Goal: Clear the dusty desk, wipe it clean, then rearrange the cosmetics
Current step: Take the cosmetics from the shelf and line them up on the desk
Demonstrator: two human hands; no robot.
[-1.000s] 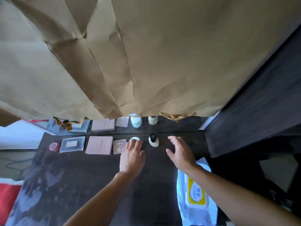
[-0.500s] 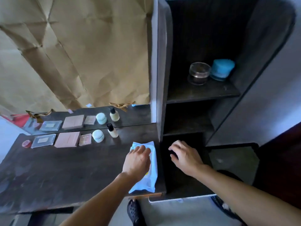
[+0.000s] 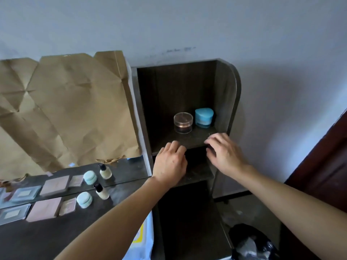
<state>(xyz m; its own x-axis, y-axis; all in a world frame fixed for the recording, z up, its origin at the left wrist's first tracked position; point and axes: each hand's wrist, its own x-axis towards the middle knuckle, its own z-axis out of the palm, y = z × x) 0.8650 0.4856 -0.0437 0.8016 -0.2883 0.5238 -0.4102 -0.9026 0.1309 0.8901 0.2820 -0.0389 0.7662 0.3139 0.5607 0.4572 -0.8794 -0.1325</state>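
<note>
Raised off dusty dark desk (image 3: 47, 239) to dark wooden shelf (image 3: 193, 140), left hand (image 3: 170, 164) and right hand (image 3: 224, 153) loosely spread, empty; clear round plastic jar (image 3: 183, 122) farther back, probably light, rigid, slick: grasp around sidewall.

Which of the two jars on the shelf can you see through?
The left jar: its top is clear, with something dark at the bottom. The blue jar beside it is solid-coloured.
</note>
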